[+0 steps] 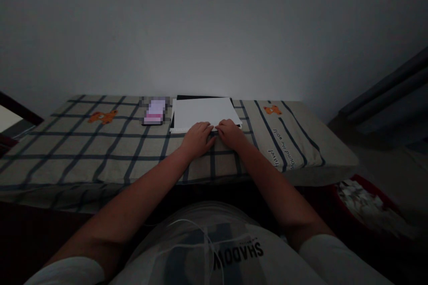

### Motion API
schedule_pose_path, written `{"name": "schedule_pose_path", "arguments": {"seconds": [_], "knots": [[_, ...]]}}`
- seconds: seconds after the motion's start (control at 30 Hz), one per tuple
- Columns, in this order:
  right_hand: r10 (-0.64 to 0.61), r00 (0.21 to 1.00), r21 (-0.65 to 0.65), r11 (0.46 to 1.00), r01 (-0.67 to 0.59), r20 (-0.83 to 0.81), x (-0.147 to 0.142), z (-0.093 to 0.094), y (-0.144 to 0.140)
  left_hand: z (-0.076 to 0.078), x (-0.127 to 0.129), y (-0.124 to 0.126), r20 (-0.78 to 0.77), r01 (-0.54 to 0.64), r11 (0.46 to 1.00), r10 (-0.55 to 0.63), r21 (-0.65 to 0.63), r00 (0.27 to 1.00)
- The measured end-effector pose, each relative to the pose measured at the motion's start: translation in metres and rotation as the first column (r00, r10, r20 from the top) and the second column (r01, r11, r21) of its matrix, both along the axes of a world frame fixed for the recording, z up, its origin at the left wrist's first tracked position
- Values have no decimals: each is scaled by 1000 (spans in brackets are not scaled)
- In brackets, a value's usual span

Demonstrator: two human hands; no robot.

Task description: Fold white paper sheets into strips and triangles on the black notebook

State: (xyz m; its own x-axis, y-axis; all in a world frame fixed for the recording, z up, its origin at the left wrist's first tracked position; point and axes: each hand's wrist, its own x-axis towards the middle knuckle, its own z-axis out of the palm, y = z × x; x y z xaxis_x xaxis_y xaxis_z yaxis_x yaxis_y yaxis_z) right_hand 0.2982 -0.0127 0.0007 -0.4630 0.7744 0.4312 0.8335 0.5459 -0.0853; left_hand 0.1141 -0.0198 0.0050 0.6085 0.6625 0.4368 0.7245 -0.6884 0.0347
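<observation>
dim light | grey wall (214,31) behind | cloth-covered table (147,142) against it | red-rimmed bin (368,182) lower right

The one view comes from the person's head, wide and close above the body, facing forward and tipped down. The shirt (187,260) lies nearest the lens, along the bottom; the forearms (147,191) stretch away to the left hand (197,139) and right hand (230,133) near the middle, before a wall (214,31).
</observation>
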Motion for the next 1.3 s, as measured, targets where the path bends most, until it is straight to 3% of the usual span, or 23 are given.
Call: {"name": "schedule_pose_path", "arguments": {"seconds": [0.33, 0.77, 1.3], "knots": [[-11, 997, 9, 1000, 11, 82, -3, 4, -3, -6, 0, 3, 42, 21, 999, -20, -37, 999], [-218, 972, -55, 973, 223, 89, -1, 9, -9, -4, 0, 1, 47, 7, 998, -4, -69, 999], [-129, 984, -56, 989, 136, 119, -3, 8, -7, -6, -1, 2, 17, -13, 999, 14, -44, 1000]]}}
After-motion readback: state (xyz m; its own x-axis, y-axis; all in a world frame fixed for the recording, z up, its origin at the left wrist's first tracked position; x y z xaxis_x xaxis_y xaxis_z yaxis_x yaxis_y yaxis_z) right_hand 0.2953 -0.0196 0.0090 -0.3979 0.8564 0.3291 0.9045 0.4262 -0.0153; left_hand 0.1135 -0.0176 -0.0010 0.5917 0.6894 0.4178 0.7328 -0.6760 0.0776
